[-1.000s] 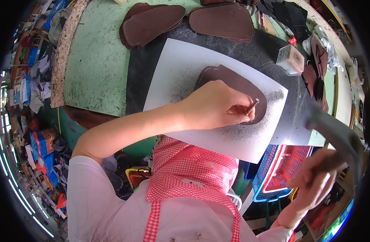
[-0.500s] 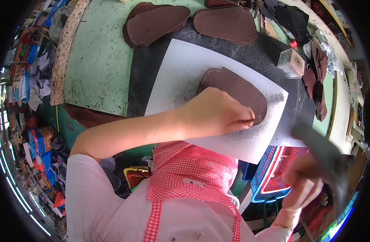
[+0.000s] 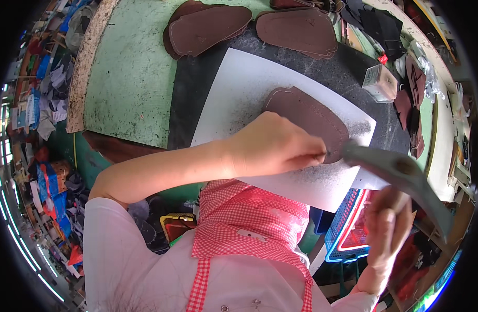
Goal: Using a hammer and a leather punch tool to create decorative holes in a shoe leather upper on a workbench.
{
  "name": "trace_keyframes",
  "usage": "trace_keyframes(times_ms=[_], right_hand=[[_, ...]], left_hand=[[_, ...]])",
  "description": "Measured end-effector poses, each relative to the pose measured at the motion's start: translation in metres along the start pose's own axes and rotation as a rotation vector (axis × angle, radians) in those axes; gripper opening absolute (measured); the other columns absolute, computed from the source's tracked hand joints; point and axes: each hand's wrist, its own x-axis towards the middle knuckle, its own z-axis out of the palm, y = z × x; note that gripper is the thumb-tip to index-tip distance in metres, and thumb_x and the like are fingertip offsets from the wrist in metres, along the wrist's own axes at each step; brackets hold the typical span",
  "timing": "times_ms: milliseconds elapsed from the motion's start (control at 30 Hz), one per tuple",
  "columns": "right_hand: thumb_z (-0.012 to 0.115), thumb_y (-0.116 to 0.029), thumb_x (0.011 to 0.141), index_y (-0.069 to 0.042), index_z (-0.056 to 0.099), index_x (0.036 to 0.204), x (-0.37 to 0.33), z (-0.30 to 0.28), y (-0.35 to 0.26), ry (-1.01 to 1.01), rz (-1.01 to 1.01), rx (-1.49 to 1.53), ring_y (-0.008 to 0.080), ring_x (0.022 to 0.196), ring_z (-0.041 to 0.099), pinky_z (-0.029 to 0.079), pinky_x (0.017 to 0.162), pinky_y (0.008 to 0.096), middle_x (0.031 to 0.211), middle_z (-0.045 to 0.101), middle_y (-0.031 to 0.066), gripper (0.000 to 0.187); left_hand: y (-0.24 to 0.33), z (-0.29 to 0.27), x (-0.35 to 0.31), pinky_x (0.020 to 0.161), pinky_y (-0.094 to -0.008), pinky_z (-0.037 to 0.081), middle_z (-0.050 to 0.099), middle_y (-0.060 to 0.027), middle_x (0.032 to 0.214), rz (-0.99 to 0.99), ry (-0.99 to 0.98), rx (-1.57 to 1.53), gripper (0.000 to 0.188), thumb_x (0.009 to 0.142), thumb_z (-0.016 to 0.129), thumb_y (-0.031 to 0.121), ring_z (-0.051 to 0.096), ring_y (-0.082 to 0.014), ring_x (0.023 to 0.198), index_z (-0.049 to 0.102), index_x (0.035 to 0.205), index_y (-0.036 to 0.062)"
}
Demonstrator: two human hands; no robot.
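A brown sole-shaped leather piece (image 3: 314, 112) with a stitched-looking edge line lies on a white sheet (image 3: 231, 88), which is speckled with dark grit. Over its near edge is my left hand (image 3: 278, 145), fingers pinched together. A small dark bit shows at those fingertips, too little to name. My right hand (image 3: 389, 223) grips the handle of a grey metal hammer (image 3: 387, 165), its head slightly blurred. One end of the hammer head is close to the right edge of the leather and to my left fingertips; I cannot tell whether it touches.
Under the sheet lies a black slab (image 3: 194, 86) on a green worktable (image 3: 129, 88). Stacked brown leather pieces (image 3: 210, 31) and another stack (image 3: 298, 31) lie at the far side. A clear box (image 3: 379, 83) stands right. A blue basket (image 3: 332, 242) is below the table edge.
The hammer has swung left, from off to the right toward the leather and my left fingertips. My left hand keeps its pinch in nearly the same place.
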Motion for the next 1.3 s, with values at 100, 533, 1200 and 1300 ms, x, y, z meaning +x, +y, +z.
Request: trace_keyframes(times_ms=[100, 533, 1200, 1300], right_hand=[[0.046, -0.038, 0.098, 0.002, 0.046, 0.09, -0.01, -0.016, -0.005, 0.254, -0.251, 0.051, 0.0093, 0.045, 0.043, 0.036, 0.042, 0.0205, 0.06, 0.043, 0.0016, 0.041], [0.061, -0.017, 0.079, -0.002, 0.054, 0.065, 0.024, -0.106, -0.004, -0.929, 0.397, 0.077, 0.012, 0.059, 0.051, 0.042, 0.059, 0.0247, 0.066, 0.054, 0.0032, 0.022], [0.042, -0.047, 0.098, -0.002, 0.048, 0.087, -0.001, 0.022, -0.018, 0.237, -0.105, 0.004, 0.005, 0.043, 0.036, 0.023, 0.043, 0.0165, 0.061, 0.04, 0.0005, 0.047], [0.053, 0.002, 0.084, 0.001, 0.059, 0.107, 0.04, -0.053, -0.018, -0.752, -0.329, 0.244, 0.0132, 0.061, 0.057, 0.043, 0.053, 0.0271, 0.073, 0.061, 0.0075, 0.023]], left_hand=[[-0.003, -0.001, 0.01, 0.065, -0.0296, 0.053, 0.068, -0.0033, 0.082, -0.189, 0.006, -0.429, 0.012, 0.086, 0.066, 0.016, 0.066, -0.0238, 0.069, 0.066, 0.096, 0.0093], [0.003, -0.009, 0.005, 0.063, -0.0272, 0.053, 0.067, -0.0008, 0.075, -0.161, -0.01, -0.27, 0.013, 0.087, 0.065, 0.019, 0.066, -0.0231, 0.067, 0.066, 0.093, 0.0075], [-0.007, -0.018, -0.012, 0.065, -0.0272, 0.054, 0.069, -0.0021, 0.083, -0.16, -0.014, -0.274, 0.009, 0.086, 0.066, 0.013, 0.069, -0.0182, 0.072, 0.065, 0.093, 0.0088], [-0.004, -0.02, -0.005, 0.068, -0.0265, 0.054, 0.069, -0.0032, 0.085, -0.165, -0.037, -0.326, 0.009, 0.086, 0.065, 0.011, 0.069, -0.018, 0.075, 0.065, 0.095, 0.0069]])
